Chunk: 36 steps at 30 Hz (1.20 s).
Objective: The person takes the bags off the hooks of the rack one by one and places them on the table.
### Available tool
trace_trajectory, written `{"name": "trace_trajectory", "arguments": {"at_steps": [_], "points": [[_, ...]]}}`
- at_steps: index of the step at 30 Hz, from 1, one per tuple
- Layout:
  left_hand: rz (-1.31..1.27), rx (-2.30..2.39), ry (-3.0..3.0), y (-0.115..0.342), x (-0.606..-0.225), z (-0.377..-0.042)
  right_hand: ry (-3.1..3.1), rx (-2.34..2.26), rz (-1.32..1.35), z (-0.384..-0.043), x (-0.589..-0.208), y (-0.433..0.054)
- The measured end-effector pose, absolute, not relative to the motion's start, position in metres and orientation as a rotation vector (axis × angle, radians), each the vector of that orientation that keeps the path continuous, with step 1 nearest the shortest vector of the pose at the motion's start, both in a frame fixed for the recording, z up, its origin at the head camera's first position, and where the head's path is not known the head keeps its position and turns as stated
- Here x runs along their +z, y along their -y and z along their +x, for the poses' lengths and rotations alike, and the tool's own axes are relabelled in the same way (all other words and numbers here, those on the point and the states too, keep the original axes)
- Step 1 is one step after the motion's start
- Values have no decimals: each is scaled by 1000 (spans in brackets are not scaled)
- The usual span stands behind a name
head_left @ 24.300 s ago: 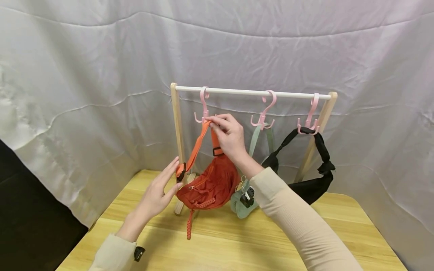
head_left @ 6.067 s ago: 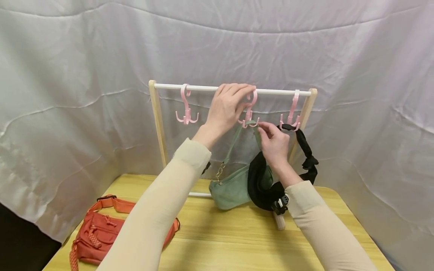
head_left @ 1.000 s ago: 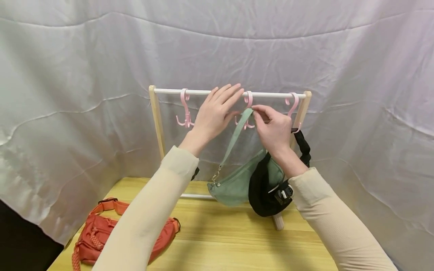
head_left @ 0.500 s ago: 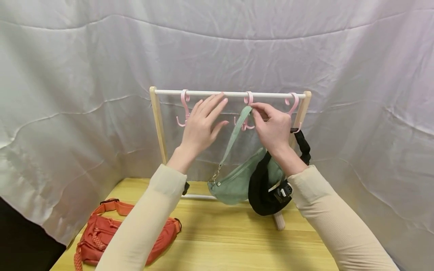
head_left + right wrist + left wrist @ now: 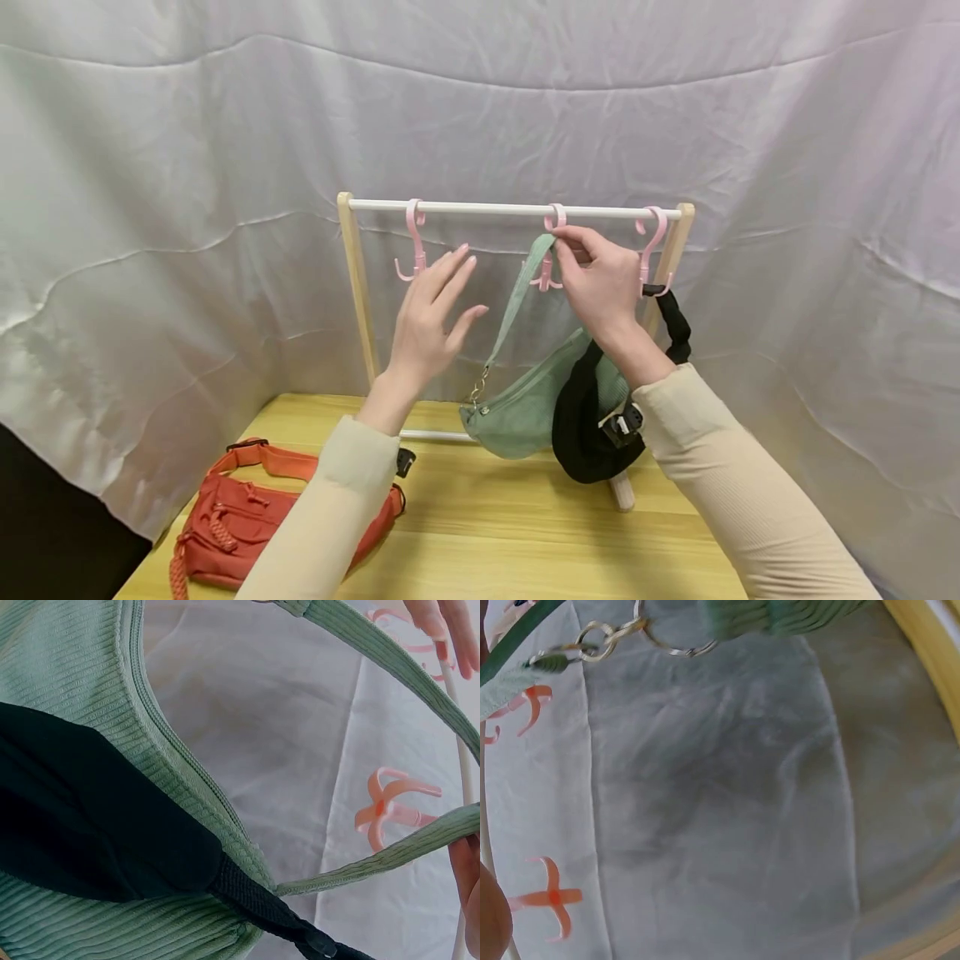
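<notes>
Lying on the table (image 5: 480,533) at the far left, the red bag (image 5: 247,533) is apart from the rack, partly hidden by the person's sleeve. Next comes the left hook (image 5: 415,233), with no bag on it. The left hand (image 5: 426,329) is raised just beside it, fingers extended and thumb apart, holding nothing.

At the centre, the green bag (image 5: 517,421) hangs below the white rail (image 5: 480,208), its strap (image 5: 517,304) rising to the right hand (image 5: 603,279), which pinches it between thumb and fingertips. That pinch sits above the prongs of the middle hook (image 5: 547,271), and the strap seems to be off them; whether it brushes the hook cannot be told. The step in hand looks to be unhooking the green bag.

On the right, the black bag (image 5: 573,437) is slung from the right hook (image 5: 657,237), and its body lies across the front of the green bag. The next move probably calls for a firm pinch and a gentle draw leftward and forward, freeing the green bag without tugging the black one along; the unoccupied left hand could support it from below.
</notes>
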<state>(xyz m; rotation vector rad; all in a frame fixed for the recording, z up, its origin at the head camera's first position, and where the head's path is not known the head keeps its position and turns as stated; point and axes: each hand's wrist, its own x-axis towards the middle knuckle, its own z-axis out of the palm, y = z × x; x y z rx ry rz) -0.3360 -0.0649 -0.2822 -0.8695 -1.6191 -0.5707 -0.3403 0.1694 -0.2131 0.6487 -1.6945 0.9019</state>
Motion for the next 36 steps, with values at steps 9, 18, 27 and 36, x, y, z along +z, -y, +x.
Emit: {"name": "trace_trajectory", "arguments": {"at_steps": [9,18,27,36], "points": [[-842,-648,1625,71,-313,-320,1690,941,656,-343,-215,-164],[-805,-717,1675,78,-347,-303,1685,980,665,-345,-216,-158],[-785,-726,1701,88,-379,-289,1704,1015,656,-342,-217,-152],[-756,-732,1751,92,-407,-280,1718,1048,647,-338,-217,-151]]}}
